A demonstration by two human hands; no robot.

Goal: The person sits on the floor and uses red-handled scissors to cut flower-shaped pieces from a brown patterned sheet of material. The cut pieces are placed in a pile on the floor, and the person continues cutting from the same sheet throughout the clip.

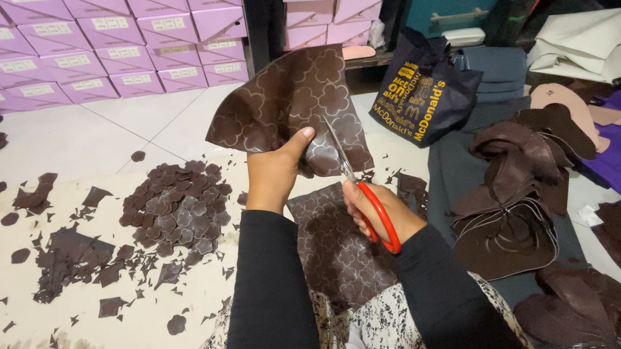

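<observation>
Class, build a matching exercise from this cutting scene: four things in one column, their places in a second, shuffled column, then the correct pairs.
Things
1. patterned brown sheet
2. red-handled scissors
3. heap of cut brown pieces
4. pink boxes

Places
A. stacked along the back wall
B. in the right hand
C. on the floor, left of the arms
D. held up by the left hand

Pairs: 1-D, 2-B, 3-C, 4-A

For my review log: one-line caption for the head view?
Left hand holds patterned brown sheet while right hand cuts it with red-handled scissors.
</observation>
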